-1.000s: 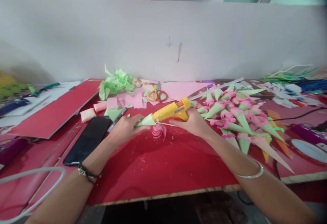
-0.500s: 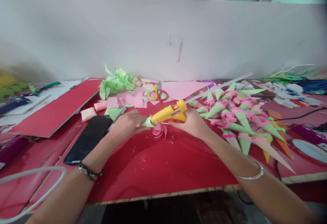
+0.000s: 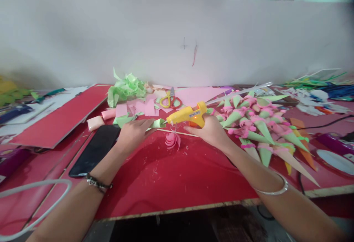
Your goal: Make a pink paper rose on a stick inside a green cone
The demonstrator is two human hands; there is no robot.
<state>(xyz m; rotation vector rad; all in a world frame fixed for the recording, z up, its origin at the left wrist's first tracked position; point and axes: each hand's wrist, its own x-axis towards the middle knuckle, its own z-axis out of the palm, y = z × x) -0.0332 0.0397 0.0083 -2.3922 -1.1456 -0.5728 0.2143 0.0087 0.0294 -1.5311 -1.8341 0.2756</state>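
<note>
My right hand (image 3: 211, 129) is closed around the handle of a yellow glue gun (image 3: 182, 115), with a long clear glue stick (image 3: 238, 93) sticking out of its back. Its nozzle points left, close to the open end of a small light green paper cone (image 3: 158, 123). That cone lies in the closed fingers of my left hand (image 3: 134, 134). Just below the nozzle, a pink curled paper flower (image 3: 171, 141) rests on the red tabletop (image 3: 166, 183). A thin pale stick (image 3: 182, 133) runs behind the flower toward my right hand.
Finished-looking paper cones with pink tops (image 3: 249, 118) are heaped at right. Scissors (image 3: 172, 100), pink paper pieces (image 3: 138, 107) and crumpled green paper (image 3: 127, 89) lie at the back. A black phone (image 3: 95, 150) and a red board (image 3: 66, 115) are at left.
The glue gun's nozzle has drawn back out of the green cone's mouth and shifted slightly right. The cone, in my left hand, has tipped up a little. The pink flower stays in place.
</note>
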